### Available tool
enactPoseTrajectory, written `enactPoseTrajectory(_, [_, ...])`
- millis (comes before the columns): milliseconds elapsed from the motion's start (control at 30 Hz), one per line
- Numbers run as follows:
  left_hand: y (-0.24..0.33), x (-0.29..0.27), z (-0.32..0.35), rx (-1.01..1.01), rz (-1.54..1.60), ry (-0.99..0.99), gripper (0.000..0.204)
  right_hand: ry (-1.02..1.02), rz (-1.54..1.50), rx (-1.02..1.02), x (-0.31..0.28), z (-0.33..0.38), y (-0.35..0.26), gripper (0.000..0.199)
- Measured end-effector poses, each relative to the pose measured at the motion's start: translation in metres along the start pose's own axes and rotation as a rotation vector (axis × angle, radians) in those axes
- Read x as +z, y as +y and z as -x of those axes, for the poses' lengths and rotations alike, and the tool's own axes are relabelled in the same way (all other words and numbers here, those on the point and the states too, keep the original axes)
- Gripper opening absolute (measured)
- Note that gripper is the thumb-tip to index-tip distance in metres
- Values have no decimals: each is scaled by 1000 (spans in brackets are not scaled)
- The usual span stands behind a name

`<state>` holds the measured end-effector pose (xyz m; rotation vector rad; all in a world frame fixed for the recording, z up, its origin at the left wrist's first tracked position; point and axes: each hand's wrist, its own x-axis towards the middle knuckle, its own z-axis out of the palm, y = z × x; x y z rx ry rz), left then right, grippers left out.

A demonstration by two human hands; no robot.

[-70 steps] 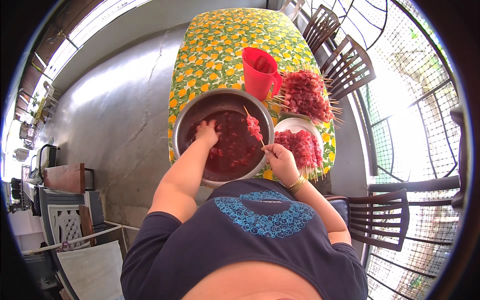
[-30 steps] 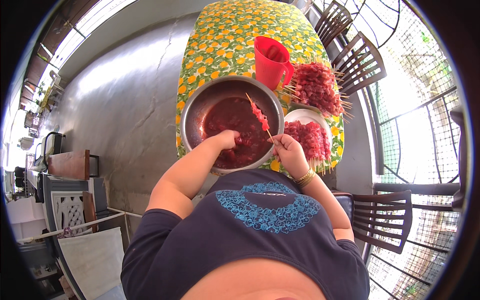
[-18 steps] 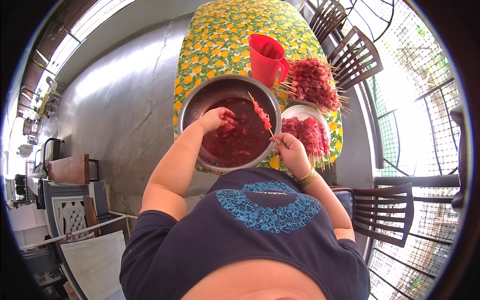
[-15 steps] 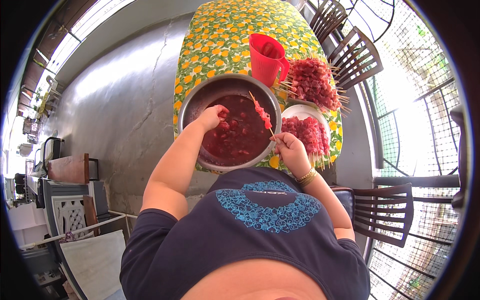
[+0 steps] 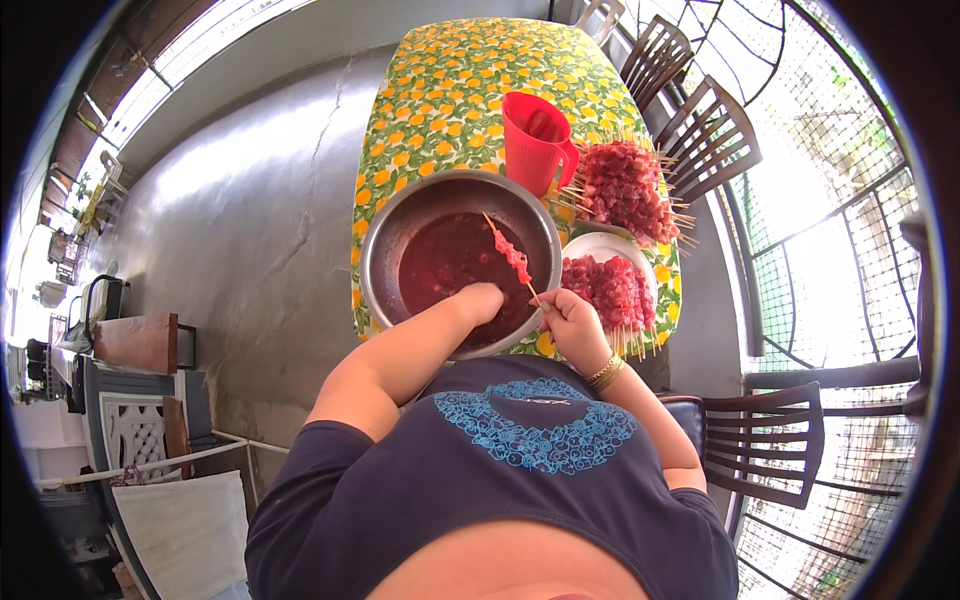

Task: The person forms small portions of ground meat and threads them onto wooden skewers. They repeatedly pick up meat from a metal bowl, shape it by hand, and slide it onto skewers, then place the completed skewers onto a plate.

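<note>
A wide metal basin (image 5: 383, 240) of dark red marinade (image 5: 440, 255) stands on the table in front of me. My left hand (image 5: 482, 299) is sunk in the liquid near the basin's close side, its fingers hidden below the surface. With my right hand (image 5: 566, 318) I pinch the lower end of a bamboo skewer (image 5: 511, 257) over the basin's right rim. Pieces of raw red meat are threaded on its middle, and its bare point slants up and left. Right of the basin, a white plate (image 5: 652, 268) carries finished rows of meat skewers (image 5: 612, 290).
A red plastic pitcher (image 5: 535, 150) stands behind the basin. To its right is a large pile of meat skewers (image 5: 628, 190), sticks jutting out both ways. A fruit-patterned cloth (image 5: 470, 75) covers the table. Wooden chairs (image 5: 708, 135) line the right side by a mesh grille.
My left hand has gone from the middle-left of the basin down and right into the marinade. My right hand still holds the skewer, and the view has shifted slightly.
</note>
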<state>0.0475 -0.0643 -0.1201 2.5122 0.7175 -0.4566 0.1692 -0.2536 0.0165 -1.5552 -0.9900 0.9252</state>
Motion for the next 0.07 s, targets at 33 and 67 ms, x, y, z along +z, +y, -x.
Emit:
enactPoseTrajectory(33, [-1,0,0,-79,94,-55,32,-8,-15,17,-2,1,0,17])
enactPoseTrajectory(67, [-7,-6,-3,44,25,-95,40,-14,-30,35,-6,3,0,16])
